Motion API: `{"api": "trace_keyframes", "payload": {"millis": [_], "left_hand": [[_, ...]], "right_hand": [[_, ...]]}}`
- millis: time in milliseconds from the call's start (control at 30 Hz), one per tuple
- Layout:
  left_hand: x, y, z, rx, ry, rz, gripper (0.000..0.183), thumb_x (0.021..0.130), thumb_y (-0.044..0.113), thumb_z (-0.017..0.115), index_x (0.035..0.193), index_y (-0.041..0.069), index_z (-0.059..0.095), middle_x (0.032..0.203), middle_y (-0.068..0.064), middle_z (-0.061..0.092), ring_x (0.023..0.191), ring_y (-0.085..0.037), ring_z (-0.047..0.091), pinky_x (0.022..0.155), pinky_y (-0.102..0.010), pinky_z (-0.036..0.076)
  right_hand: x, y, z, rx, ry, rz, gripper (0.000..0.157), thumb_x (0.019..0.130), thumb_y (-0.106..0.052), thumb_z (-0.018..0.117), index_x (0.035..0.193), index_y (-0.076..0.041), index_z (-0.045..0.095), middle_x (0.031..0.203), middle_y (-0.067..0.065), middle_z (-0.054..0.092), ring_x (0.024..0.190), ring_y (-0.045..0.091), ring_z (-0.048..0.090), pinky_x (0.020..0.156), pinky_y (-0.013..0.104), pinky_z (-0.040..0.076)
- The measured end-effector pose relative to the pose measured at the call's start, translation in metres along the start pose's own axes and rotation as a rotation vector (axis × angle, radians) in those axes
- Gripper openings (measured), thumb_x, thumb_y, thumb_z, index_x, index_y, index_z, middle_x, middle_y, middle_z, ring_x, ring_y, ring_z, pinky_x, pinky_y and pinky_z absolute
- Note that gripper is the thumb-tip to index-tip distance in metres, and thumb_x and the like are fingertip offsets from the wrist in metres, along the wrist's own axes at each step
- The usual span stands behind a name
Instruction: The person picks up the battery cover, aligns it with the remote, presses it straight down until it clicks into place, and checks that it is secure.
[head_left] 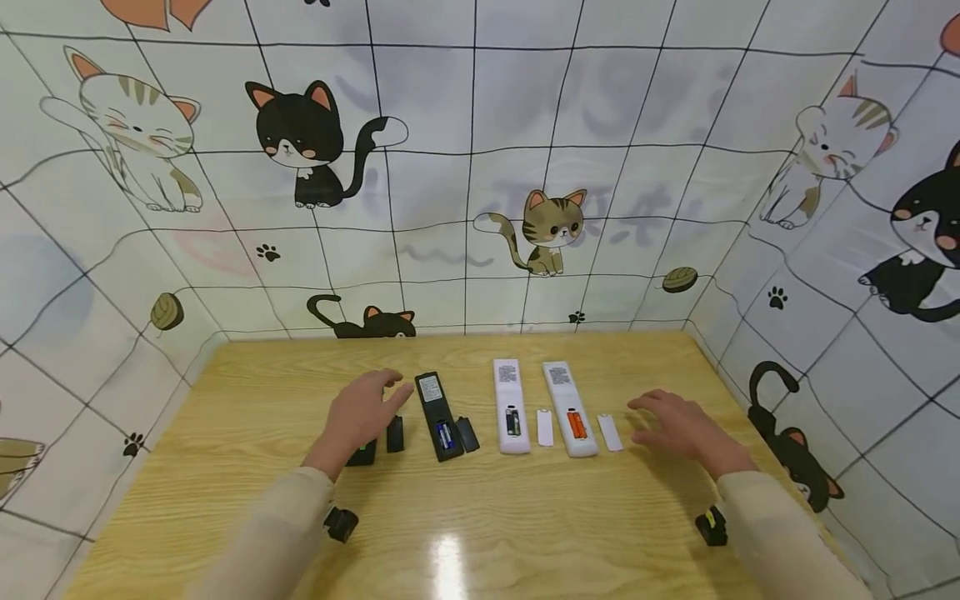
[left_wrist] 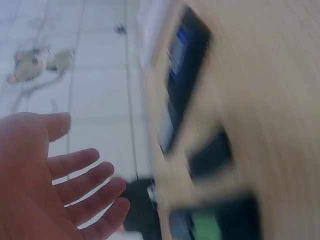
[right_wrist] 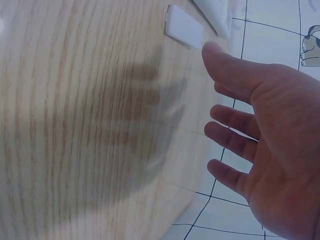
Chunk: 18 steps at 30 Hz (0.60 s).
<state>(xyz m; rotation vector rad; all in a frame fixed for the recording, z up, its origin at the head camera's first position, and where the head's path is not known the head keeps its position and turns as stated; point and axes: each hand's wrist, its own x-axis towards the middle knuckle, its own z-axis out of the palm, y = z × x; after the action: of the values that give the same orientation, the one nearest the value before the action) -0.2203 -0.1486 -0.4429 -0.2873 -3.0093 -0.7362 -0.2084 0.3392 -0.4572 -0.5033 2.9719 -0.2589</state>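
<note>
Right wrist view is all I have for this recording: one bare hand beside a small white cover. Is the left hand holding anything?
Observer: No, the left hand holds nothing; the left wrist view shows its palm bare.
Operator: And the white remote cut off at my top edge, does it have batteries in it?
Observer: Yes, the head view shows orange batteries in its open slot.
Operator: What lies just past it, outside my picture?
Observer: In the head view, a second white remote lies to its left.
</note>
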Motion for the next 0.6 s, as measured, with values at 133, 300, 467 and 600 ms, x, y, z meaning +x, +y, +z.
{"api": "trace_keyframes", "payload": {"millis": [133,300,467,600], "left_hand": [[0.017,0.037,0.010,-0.116,-0.006,0.036,0.046,0.099,0.048,0.051,0.130,0.015,0.061,0.123,-0.007,0.066,0.106,-0.026,0.065,0.087,-0.046,0.052],[0.037,0.080,0.029,-0.273,-0.059,0.069,0.038,0.098,0.038,0.057,0.127,0.015,0.062,0.117,-0.006,0.069,0.102,-0.024,0.066,0.083,-0.042,0.054],[0.048,0.115,0.055,-0.439,-0.179,0.040,0.035,0.097,0.032,0.060,0.125,0.012,0.062,0.113,-0.007,0.069,0.095,-0.024,0.066,0.077,-0.035,0.053],[0.050,0.139,0.078,-0.581,-0.265,-0.009,0.036,0.095,0.026,0.062,0.126,0.008,0.060,0.112,-0.011,0.068,0.085,-0.029,0.069,0.068,-0.033,0.056]], "right_hand": [[0.006,-0.002,-0.001,0.000,-0.025,0.021,0.051,0.085,-0.033,0.074,0.128,-0.008,0.061,0.132,0.022,0.057,0.121,0.045,0.051,0.092,0.067,0.039],[0.013,-0.008,-0.002,0.011,-0.054,0.034,0.049,0.086,-0.032,0.073,0.128,-0.008,0.062,0.131,0.021,0.058,0.121,0.044,0.051,0.095,0.065,0.039],[0.020,-0.014,-0.001,-0.028,-0.074,0.037,0.048,0.086,-0.031,0.073,0.127,-0.008,0.063,0.127,0.019,0.061,0.117,0.042,0.055,0.094,0.063,0.041],[0.025,-0.018,0.001,-0.047,-0.101,0.046,0.047,0.086,-0.033,0.073,0.126,-0.009,0.064,0.124,0.015,0.063,0.115,0.038,0.057,0.095,0.061,0.042]]}}
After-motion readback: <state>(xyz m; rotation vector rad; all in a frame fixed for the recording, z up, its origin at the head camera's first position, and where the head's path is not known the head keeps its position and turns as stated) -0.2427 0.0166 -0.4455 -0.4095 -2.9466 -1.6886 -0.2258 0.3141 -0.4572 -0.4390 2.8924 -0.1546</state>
